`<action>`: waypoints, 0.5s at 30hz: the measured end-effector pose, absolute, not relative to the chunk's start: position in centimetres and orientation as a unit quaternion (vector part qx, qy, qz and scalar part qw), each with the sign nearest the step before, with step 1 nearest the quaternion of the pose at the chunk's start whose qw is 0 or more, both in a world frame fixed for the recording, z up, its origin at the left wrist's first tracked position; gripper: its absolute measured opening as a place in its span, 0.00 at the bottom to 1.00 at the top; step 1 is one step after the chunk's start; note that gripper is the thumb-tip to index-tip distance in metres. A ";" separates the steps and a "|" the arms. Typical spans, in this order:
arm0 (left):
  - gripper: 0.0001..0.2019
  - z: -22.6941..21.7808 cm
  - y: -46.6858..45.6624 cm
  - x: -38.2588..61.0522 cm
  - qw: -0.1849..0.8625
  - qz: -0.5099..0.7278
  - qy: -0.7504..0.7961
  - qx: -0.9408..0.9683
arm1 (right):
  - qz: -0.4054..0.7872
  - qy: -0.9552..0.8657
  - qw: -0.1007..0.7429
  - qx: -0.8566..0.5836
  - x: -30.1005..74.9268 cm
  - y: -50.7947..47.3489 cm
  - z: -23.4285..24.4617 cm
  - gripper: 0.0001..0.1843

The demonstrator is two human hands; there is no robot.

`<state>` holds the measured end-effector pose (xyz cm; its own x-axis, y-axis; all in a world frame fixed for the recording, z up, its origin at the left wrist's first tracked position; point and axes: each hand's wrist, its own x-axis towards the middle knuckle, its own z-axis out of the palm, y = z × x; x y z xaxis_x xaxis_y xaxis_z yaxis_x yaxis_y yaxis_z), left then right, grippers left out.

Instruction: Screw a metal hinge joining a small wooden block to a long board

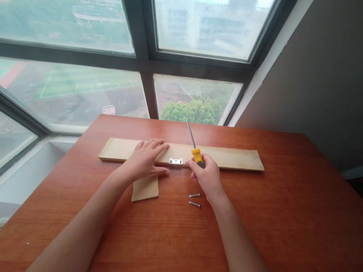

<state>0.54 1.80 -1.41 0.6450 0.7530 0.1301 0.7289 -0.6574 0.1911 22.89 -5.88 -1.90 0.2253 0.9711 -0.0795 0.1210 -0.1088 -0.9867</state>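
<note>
A long pale wooden board lies across the table. On its near edge, around the middle, sits a small silver metal hinge or bracket. My left hand rests on the board left of this metal piece, fingers spread and thumb toward me. Under and in front of that hand lies a small piece of wood. My right hand grips a screwdriver with a yellow and black handle, its shaft pointing up and away, tip off the board. Two silver screws lie on the table near my right wrist.
The reddish-brown wooden table extends to both sides. Behind it stand large windows with dark frames. A grey wall rises at the right, and a white ledge runs along the left.
</note>
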 end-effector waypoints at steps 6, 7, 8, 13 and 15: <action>0.34 -2.1 1.4 1.3 0.060 0.137 0.427 0.892 | 0.424 -0.442 0.493 -0.618 23.1 -6.0 -2.4 0.08; 0.34 -2.1 1.3 1.3 0.063 0.143 0.426 0.891 | 0.424 -0.439 0.493 -0.620 23.2 -6.0 -2.4 0.09; 0.34 -2.2 1.1 1.3 0.066 0.148 0.423 0.891 | 0.426 -0.436 0.493 -0.621 23.2 -6.0 -2.5 0.09; 0.33 -2.7 0.2 1.5 0.064 0.152 0.428 0.889 | 0.434 -0.425 0.501 -0.616 23.5 -6.0 -2.5 0.09; 0.33 -2.8 -0.2 1.7 0.056 0.148 0.433 0.887 | 0.436 -0.422 0.504 -0.615 23.5 -6.0 -2.5 0.10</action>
